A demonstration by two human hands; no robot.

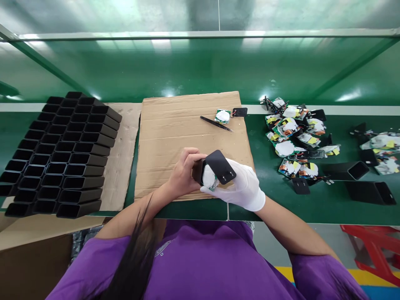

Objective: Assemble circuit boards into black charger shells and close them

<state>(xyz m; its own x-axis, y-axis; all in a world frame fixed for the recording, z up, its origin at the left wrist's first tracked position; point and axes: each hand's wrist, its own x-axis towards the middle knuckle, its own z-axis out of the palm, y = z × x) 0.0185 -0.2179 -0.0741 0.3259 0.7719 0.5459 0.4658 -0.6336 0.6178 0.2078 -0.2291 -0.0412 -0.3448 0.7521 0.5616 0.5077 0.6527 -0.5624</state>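
Bare, my left hand (187, 173) is wrapped round a black plastic housing (197, 171) above the front of the cardboard sheet. My right hand (243, 185), in a white glove, grips a circuit board (210, 178) with a white coating at the housing's open end. A black end cap (220, 166) sits tilted over the board, close to the gloved fingers. Part of the board is hidden by the cap and the housing. Farther back on the cardboard lie a black pen-like tool (216, 123) and another coated board (223, 116) wired to a small black cap (240, 112).
Stacked black housings (62, 156) fill the left of the green bench. Several coated boards with plugs (290, 129) are piled on the right, near two loose housings (370, 192). The cardboard sheet (168, 141) lies in the middle. A red stool (375, 250) stands below right.
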